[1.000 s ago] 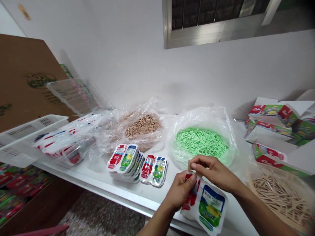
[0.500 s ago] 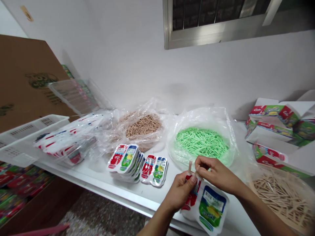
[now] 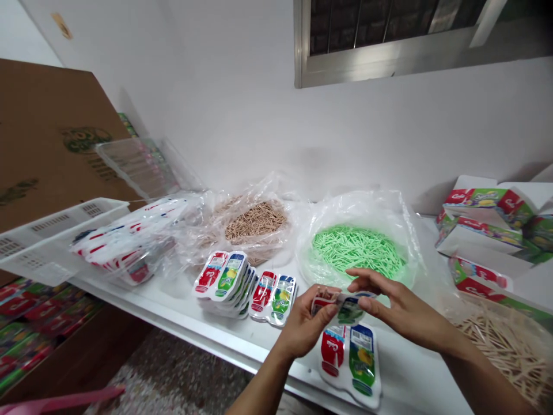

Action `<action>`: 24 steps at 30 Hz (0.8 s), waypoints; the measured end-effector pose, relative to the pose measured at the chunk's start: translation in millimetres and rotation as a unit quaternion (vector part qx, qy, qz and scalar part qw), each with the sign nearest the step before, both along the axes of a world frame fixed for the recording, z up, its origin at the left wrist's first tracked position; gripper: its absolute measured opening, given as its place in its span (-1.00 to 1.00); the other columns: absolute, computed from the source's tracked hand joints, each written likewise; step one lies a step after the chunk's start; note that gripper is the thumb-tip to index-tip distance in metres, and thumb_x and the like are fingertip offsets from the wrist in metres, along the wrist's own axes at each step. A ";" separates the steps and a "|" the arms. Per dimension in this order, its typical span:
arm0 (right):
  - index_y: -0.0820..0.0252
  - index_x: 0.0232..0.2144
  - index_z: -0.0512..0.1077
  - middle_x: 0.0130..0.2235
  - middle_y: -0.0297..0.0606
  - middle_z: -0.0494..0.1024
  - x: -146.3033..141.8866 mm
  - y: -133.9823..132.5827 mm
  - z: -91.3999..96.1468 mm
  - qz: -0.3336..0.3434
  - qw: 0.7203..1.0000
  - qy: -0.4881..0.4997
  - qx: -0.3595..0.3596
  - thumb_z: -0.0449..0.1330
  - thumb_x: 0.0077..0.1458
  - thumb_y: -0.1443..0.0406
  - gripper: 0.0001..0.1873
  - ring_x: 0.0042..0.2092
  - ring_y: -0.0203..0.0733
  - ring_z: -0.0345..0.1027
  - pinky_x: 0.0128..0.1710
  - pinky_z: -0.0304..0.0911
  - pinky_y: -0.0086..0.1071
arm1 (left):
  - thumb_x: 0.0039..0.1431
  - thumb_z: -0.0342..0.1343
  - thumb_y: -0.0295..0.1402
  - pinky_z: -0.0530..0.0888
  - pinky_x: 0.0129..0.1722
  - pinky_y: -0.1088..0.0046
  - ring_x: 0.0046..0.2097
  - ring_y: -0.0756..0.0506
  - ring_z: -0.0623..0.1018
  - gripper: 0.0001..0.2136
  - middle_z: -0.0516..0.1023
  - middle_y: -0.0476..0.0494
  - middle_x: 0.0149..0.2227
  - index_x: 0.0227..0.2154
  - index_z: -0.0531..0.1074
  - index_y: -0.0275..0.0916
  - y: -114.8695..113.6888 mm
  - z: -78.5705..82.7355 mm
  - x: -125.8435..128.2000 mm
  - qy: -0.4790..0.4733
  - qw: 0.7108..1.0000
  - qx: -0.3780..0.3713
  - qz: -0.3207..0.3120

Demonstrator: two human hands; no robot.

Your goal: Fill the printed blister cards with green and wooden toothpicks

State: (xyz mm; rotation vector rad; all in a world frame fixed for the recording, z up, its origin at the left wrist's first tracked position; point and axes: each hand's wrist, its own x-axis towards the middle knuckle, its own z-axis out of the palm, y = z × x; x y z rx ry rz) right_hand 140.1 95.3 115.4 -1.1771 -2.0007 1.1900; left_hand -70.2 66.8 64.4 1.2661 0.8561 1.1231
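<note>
My left hand (image 3: 306, 323) is closed round the left end of a twin packet (image 3: 339, 306) with red cola and green bottle prints, tilted so its face looks foreshortened. Thin brownish sticks show at its red end, near my left fingertips. My right hand (image 3: 391, 305) is at the packet's other end, thumb against it and fingers apart above it. Below both hands lies a second twin packet (image 3: 349, 363), printed side up, on the white table (image 3: 268, 346). To the left stand a fanned stack of packets (image 3: 222, 282) and a smaller pile (image 3: 273, 298).
Plastic bags hold green sticks (image 3: 358, 249) and brown sticks (image 3: 256, 220) by the wall. A tub of pale sticks (image 3: 503, 349) and opened printed boxes (image 3: 484, 230) stand right. Bagged packets (image 3: 125, 239) lie beside a white basket (image 3: 56, 236) and a carton (image 3: 47, 138) at left.
The packet in my left hand has been raised and tilted, uncovering another packet on the table. My right hand has moved from the packet's stick-filled opening to its right end, fingers spreading.
</note>
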 end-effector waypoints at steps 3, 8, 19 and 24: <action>0.08 -0.02 0.43 -0.07 -0.19 0.52 0.2 -0.7 -5.9 0.022 1.000 0.006 0.006 0.09 0.17 0.08 -0.61 -0.06 -0.09 0.38 -0.06 0.29 -0.27 | 0.11 0.16 -0.23 0.39 -0.25 0.46 -0.26 -0.06 0.46 -0.70 0.50 -0.17 -0.25 -0.15 0.44 -0.31 3.7 -3.5 -11.3 -0.001 1.000 0.006 0.014; 0.02 -0.05 0.48 -0.03 -0.22 0.53 -13.2 -0.2 -16.8 0.045 0.992 -0.005 0.118 0.00 0.25 0.16 -0.66 -0.01 -0.08 0.36 0.04 0.21 -0.19 | 0.05 0.23 -0.28 0.42 -0.14 0.39 -0.14 -0.12 0.51 -0.51 0.52 -0.22 -0.10 0.06 0.30 -0.22 4.4 -5.3 -21.9 -0.029 0.999 0.015 0.007; -0.01 -0.03 0.44 0.04 -0.23 0.48 -40.1 6.4 -28.4 0.033 0.965 -0.034 0.256 0.03 0.24 0.23 -0.69 0.04 -0.08 0.31 0.08 0.15 -0.11 | 0.01 0.26 -0.32 0.43 -0.16 0.38 -0.19 -0.11 0.51 -0.68 0.54 -0.17 -0.22 -0.14 0.45 -0.25 1.5 -12.1 -47.1 0.058 0.993 0.054 0.093; 0.10 -0.21 0.50 -0.20 -0.23 0.57 -67.8 16.6 -27.0 0.013 0.971 -0.002 0.240 0.01 0.24 0.21 -0.74 -0.18 -0.16 0.42 -0.20 0.30 -0.36 | 0.01 0.23 -0.26 0.45 -0.35 0.46 -0.34 -0.06 0.50 -0.67 0.51 -0.10 -0.34 -0.15 0.44 -0.28 12.0 -8.0 -66.3 0.067 0.979 0.019 0.190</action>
